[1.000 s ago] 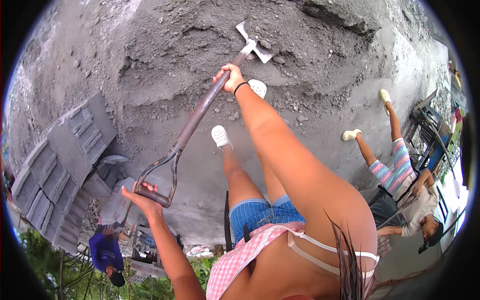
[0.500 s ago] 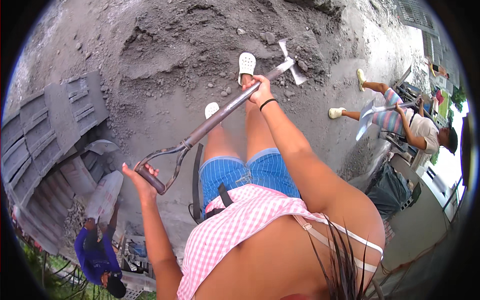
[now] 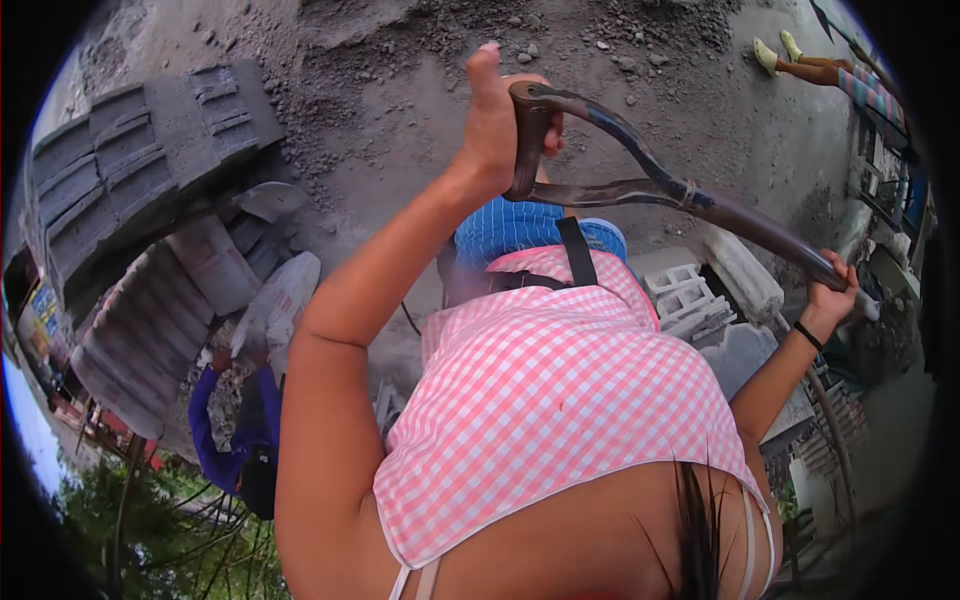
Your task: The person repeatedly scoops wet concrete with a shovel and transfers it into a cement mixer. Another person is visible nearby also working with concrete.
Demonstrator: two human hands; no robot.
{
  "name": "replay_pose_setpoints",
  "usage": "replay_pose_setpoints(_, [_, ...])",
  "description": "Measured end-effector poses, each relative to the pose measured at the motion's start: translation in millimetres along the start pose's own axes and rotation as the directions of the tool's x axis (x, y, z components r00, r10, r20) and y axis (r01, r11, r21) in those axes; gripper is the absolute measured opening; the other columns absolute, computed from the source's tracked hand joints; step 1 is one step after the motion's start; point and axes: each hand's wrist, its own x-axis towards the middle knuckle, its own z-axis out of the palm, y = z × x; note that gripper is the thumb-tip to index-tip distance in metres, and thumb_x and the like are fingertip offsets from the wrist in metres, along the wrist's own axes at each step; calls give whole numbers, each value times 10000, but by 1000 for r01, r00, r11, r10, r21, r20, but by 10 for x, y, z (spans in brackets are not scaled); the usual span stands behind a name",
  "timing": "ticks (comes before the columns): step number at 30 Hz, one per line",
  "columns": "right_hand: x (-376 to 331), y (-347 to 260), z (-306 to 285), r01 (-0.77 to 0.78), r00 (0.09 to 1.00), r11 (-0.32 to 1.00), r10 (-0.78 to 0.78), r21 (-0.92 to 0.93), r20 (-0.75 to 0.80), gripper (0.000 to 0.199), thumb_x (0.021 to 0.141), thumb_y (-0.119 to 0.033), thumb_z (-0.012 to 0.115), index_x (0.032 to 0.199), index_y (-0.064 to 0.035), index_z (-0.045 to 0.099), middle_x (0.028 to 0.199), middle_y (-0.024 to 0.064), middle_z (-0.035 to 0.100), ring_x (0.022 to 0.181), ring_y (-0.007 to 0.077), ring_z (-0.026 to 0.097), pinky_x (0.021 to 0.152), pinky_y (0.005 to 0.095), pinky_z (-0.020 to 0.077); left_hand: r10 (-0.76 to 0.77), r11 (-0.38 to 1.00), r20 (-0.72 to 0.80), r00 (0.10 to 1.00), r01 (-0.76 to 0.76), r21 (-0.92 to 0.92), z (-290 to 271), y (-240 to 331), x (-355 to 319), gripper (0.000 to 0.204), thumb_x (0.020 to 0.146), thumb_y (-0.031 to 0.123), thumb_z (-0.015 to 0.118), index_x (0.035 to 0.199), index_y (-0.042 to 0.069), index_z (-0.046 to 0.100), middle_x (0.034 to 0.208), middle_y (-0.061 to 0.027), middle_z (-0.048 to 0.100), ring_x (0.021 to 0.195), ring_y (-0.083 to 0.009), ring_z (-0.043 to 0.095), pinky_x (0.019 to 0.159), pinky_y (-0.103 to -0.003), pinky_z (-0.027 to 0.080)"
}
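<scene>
A shovel with a dark metal D-handle [image 3: 560, 105] and a long brown shaft [image 3: 760, 235] runs from top centre down to the right. My left hand [image 3: 495, 125] is shut on the D-handle, thumb pointing up. My right hand [image 3: 828, 292], a black band on its wrist, grips the shaft lower down near the right edge. The blade is out of sight past that hand. Below the shovel I see my pink checked top [image 3: 560, 400] and blue shorts [image 3: 510, 228].
Grey sand and gravel [image 3: 400, 90] cover the ground. Stacks of grey concrete blocks [image 3: 140, 170] stand at the left and hollow blocks [image 3: 680, 295] lie at the right. A person in blue [image 3: 235, 440] crouches lower left. Another person's legs [image 3: 830, 72] show top right.
The shovel has swung from pointing up at the sand heap over to my right. The blade has left the view, and the D-handle has risen to top centre.
</scene>
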Motion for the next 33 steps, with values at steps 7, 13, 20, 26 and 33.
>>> replay_pose_setpoints(7, [-2748, -2108, -2572, 632, 746, 757, -652, 169, 131, 187, 568, -45, 557, 463, -123, 423, 505, 27, 503, 640, 161, 493, 806, 324, 380, 360, 897, 561, 746, -443, 12, 1854, -995, -734, 669, 835, 589, 198, 655, 30, 518, 552, -74, 531, 478, -194, 498, 544, -315, 436])
replay_pose_setpoints(13, [-4278, -854, -4307, 891, 398, 301, -879, 341, -263, 195, 584, -152, 600, 429, -137, 483, 479, -31, 546, 587, 118, 578, 635, 271, 495, 451, 547, 886, 109, -818, -178, 2408, -2068, -1527, 331, 808, 335, 413, 639, 62, 495, 595, -84, 524, 595, -289, 540, 548, -397, 426])
replay_pose_setpoints(20, [-4588, -89, -5266, 866, 479, 369, -809, 339, -341, 189, 577, -125, 594, 443, -118, 461, 468, -21, 520, 590, 128, 550, 692, 285, 482, 282, 560, 959, 31, -817, -138, 2322, -2685, -1491, 381, 847, 345, 361, 633, 54, 479, 606, -116, 500, 635, -306, 536, 580, -412, 417])
replay_pose_setpoints(26, [-4601, -480, -3945, 944, 259, 236, -963, 231, -77, 231, 634, -155, 671, 468, -123, 515, 517, -34, 574, 547, 72, 580, 728, 237, 491, 424, 674, 894, 144, -710, -205, 2436, -2428, -1238, 455, 864, 351, 276, 658, 24, 515, 630, -123, 530, 597, -285, 504, 616, -373, 419])
replay_pose_setpoints(33, [-3876, -1028, -1356, 819, 390, 561, -697, 119, 601, 211, 650, -296, 742, 608, -169, 578, 602, -94, 594, 578, 24, 582, 665, 189, 475, 51, 998, 579, 814, -21, -58, 1490, -1889, -256, 650, 785, 561, 193, 548, 24, 473, 597, -89, 549, 577, -177, 495, 587, -268, 399])
